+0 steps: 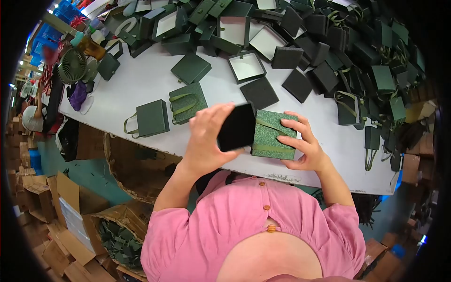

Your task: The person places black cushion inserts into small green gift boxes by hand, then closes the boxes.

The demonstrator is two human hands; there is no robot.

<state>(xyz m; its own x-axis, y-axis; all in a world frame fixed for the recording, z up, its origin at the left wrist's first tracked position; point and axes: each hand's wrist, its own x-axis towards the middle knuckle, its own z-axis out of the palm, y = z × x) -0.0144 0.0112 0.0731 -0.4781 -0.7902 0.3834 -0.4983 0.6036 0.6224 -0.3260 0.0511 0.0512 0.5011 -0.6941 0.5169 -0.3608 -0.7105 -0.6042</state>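
My left hand [206,136] grips a black square box piece [237,128] by its left side, thumb below and fingers above, tilted over the table. Right against it is a green patterned box [268,134] with two olive ribbons across it. My right hand [307,143] holds that box from the right, its fingertips on the top face and the thumb at the near edge. To the left lie a patterned box with a ribbon loop [191,101] and a dark green box with a ribbon handle [152,118]. A flat dark square piece [260,93] lies just beyond my hands.
Dark boxes [324,75] pile up along the back and right of the white table [221,82]. A small fan [73,66] and a purple cloth [78,97] are at the left end. Below stands a carton [127,214] of dark green pieces, among other cardboard boxes.
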